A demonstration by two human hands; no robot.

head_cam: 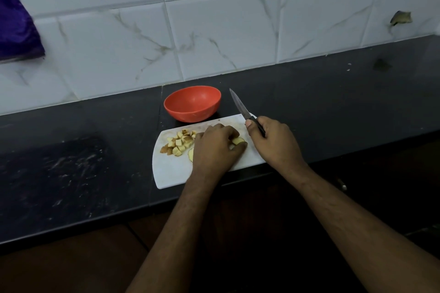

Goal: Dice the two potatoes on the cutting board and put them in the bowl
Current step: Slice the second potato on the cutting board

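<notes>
The dicing was partly done: a pile of potato cubes (177,143) lay on the white cutting board (171,173), toward its left end, while the orange bowl (192,102) just behind the board held nothing that could be seen. The left hand (215,147) rested on the middle of the board with its fingers curled over a remaining piece of potato (238,141), a pale end of which showed by the fingertips; another cut piece (191,154) peeked out at the hand's left edge. How much uncut potato sat under that hand was hidden. The right hand (273,143), at the right end of the board, was wrapped around the dark handle of a knife (240,105), with the blade lifted off the board and pointing up and away toward the wall, past the right side of the bowl. The step in hand looked like setting up the held piece for more cuts. The next move would probably call for bringing the blade down beside the left fingertips, keeping them tucked clear of the edge, and slicing that piece into cubes before anything was moved from the board into the bowl.
</notes>
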